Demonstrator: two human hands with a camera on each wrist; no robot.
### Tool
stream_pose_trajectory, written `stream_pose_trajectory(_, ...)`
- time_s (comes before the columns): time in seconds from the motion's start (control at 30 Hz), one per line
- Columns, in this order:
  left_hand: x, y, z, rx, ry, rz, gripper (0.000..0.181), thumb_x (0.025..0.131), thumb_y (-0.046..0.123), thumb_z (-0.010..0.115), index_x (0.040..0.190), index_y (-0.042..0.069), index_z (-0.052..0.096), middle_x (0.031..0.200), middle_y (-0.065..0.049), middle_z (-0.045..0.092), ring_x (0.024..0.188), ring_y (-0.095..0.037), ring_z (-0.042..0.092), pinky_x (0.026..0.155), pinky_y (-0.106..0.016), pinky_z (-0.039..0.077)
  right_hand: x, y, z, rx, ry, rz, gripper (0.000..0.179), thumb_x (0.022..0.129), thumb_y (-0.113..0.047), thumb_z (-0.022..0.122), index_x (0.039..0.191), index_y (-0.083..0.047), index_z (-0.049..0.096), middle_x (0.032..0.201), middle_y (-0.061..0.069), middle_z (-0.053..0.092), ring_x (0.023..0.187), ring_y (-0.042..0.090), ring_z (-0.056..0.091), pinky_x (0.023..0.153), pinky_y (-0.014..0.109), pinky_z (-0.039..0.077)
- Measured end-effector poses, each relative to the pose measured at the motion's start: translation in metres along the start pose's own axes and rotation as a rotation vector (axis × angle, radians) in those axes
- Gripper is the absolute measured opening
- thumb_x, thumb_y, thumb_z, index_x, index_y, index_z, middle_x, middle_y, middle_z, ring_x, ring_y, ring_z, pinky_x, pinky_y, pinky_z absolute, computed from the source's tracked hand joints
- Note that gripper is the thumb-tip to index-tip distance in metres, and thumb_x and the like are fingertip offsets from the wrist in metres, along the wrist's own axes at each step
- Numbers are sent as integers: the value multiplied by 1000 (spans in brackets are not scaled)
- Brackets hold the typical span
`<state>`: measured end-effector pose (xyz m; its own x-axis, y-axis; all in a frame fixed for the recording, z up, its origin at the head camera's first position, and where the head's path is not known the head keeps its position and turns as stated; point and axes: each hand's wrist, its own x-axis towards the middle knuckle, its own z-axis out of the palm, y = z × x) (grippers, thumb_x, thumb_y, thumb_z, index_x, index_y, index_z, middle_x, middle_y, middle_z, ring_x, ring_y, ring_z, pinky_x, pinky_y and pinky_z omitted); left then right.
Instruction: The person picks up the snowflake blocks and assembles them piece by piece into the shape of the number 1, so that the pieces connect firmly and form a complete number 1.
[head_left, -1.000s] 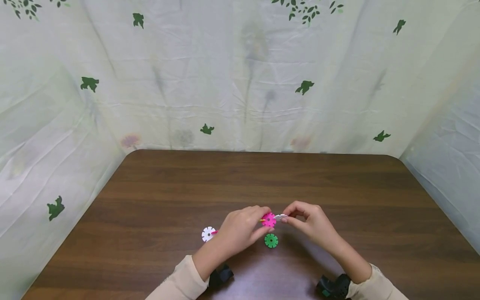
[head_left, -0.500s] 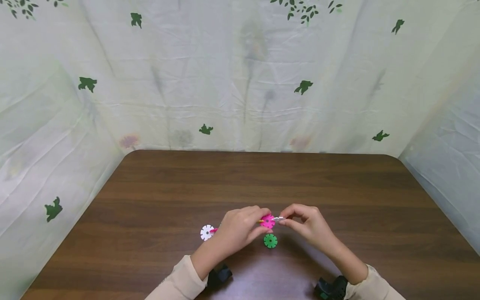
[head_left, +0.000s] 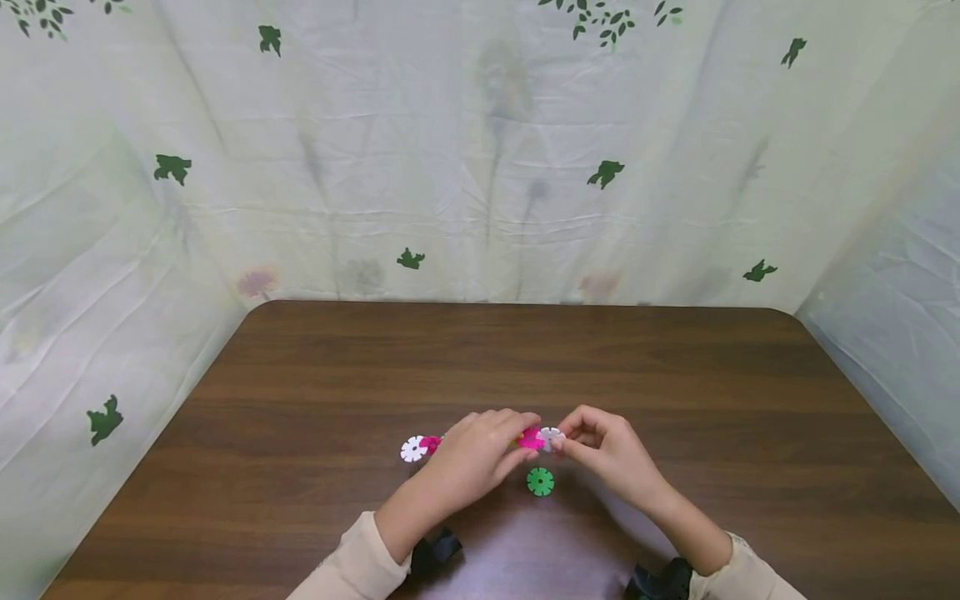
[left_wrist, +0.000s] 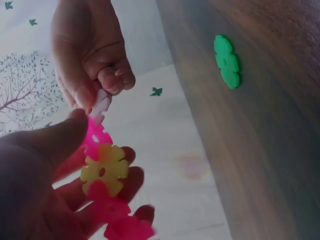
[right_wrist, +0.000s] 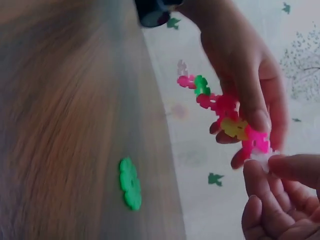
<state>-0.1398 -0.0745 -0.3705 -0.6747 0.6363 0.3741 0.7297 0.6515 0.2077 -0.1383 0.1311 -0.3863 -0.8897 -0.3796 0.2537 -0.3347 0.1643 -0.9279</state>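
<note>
My left hand [head_left: 472, 457] grips a chain of notched plastic snowflake discs. Nearest its thumb is a pink disc [right_wrist: 257, 141], followed by a yellow disc [left_wrist: 104, 171], several red-pink ones and a green disc [right_wrist: 201, 85]. A white disc [head_left: 412, 449] ends the chain at the far left; the palm covers its middle in the head view. At the other end, a white disc [head_left: 550, 438] meets the pink one edge to edge, pinched between thumb and finger of my right hand [head_left: 618, 457]. A loose green disc [head_left: 540, 482] lies flat on the table below the hands.
The brown wooden table [head_left: 510, 358] stretches beyond both hands to a pale curtain [head_left: 450, 150] with green leaf prints. Black wrist devices, such as the one by the left sleeve [head_left: 435, 552], sit close over the table's near part.
The white disc in the right hand has turned from edge-on to face the head camera, while the pink one has tilted. The chain's far-left end has swung slightly upward in view.
</note>
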Motion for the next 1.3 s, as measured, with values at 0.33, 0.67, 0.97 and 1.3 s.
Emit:
stream_pose_trajectory(0.33, -3, 3, 12, 125, 209, 98, 44, 76, 42, 67, 114, 21, 57, 85, 9, 56, 66, -7, 55, 55, -20, 38, 0, -5, 3, 252, -30, 215, 22, 82, -6, 64, 87, 11, 52, 79, 15, 62, 69, 20, 63, 70, 39, 50)
stream_pose_trajectory(0.67, 0, -22, -5, 96, 353, 2, 39, 75, 34, 72, 107, 15, 61, 80, 7, 58, 63, -8, 52, 46, -21, 38, 5, 22, -8, -50, -262, 35, 31, 80, -14, 68, 103, 3, 57, 91, 13, 61, 79, 16, 59, 70, 30, 49)
stream_pose_trajectory(0.97, -2, -35, -16, 82, 367, -147, 45, 77, 26, 72, 115, 10, 55, 99, -2, 64, 76, -16, 61, 50, -33, 47, 0, 35, 0, -421, -442, -50, 31, 77, -16, 71, 106, -15, 63, 95, -7, 52, 88, 9, 53, 78, 26, 45)
stream_pose_trajectory(1.3, -2, -30, -16, 71, 310, -91, 39, 79, 26, 69, 112, 11, 56, 93, 1, 62, 79, -12, 58, 52, -28, 47, 2, 29, 2, -330, -507, -22, 25, 78, -7, 69, 97, -16, 55, 82, -9, 58, 74, 5, 54, 67, 23, 46)
